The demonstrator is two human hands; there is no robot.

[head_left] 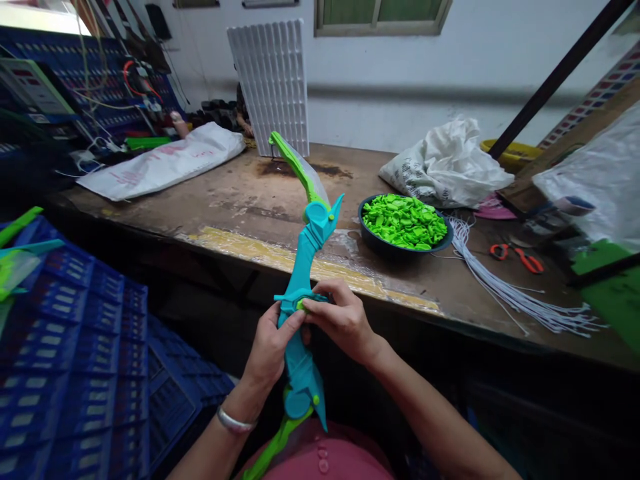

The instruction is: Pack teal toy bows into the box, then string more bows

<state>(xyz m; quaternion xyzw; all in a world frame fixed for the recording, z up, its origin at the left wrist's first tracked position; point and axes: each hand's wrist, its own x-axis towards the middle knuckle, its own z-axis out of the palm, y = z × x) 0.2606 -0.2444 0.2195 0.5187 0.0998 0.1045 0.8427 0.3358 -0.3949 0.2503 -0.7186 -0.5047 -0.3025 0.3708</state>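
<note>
A toy bow (306, 267) with a teal grip and green limbs stands upright in front of me, its upper limb rising over the workbench (260, 193). My left hand (273, 347) is wrapped round the teal grip. My right hand (340, 317) pinches a small green piece (301, 305) against the middle of the grip. A dark bowl (404, 227) full of small green plastic pieces sits on the bench just right of the bow.
A bundle of white cords (505, 287) and orange-handled scissors (517, 257) lie right of the bowl. White sacks (445, 163) (165, 160) rest on the bench. A white ribbed tray (273, 83) leans on the wall. Blue crates (75, 353) stand at my left.
</note>
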